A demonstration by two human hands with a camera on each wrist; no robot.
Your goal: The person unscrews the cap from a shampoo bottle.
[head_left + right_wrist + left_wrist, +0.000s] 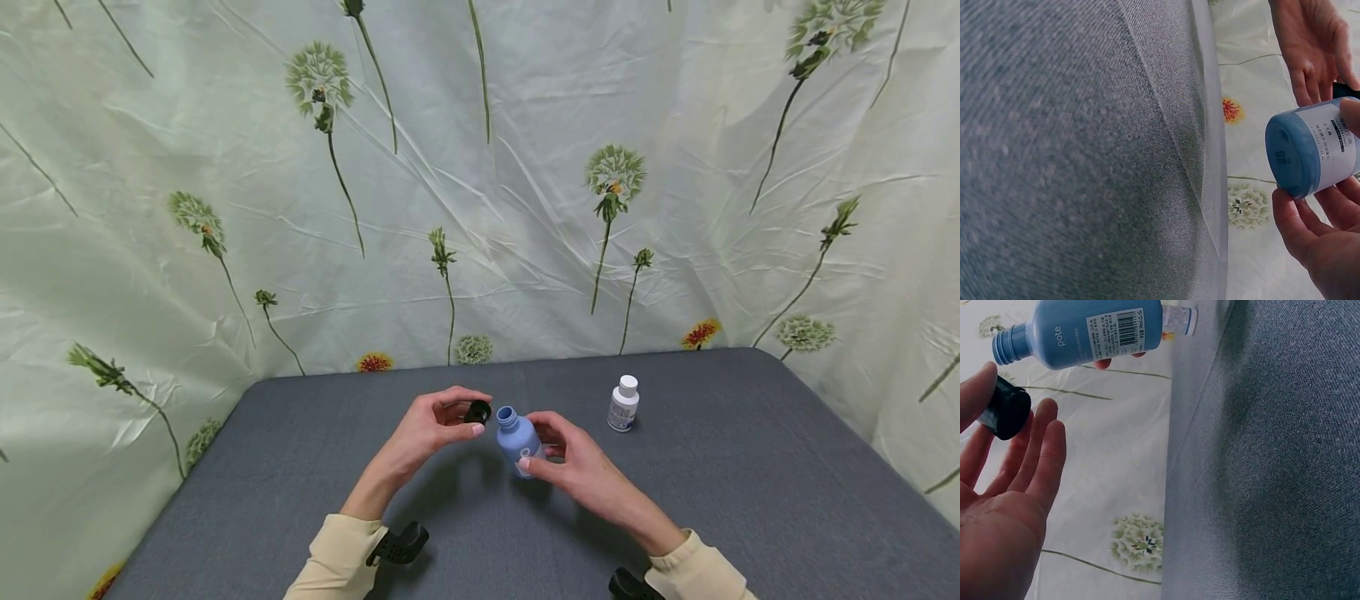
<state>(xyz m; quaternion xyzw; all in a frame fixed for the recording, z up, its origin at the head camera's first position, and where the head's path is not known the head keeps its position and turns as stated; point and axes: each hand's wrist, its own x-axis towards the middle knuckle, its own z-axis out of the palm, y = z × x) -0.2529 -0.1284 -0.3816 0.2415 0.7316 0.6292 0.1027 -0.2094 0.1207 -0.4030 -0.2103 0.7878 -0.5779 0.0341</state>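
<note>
- Left arm [375, 487]: extended forward, slanting inward.
- Left hand [442, 421]: thumb and fingers in a pinch, others extended.
- Right arm [637, 512]: extended forward, slanting inward.
- Right hand [576, 462]: thumb and fingers curled, gripping; near the left.

An open blue bottle [516, 439] tilts beside a black cap [477, 412].

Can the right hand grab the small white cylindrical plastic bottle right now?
Probably not while it's occupied: the right hand holds the open blue cylindrical plastic bottle. Otherwise, the white bottle stands close by, and nothing visible blocks the way.
</note>
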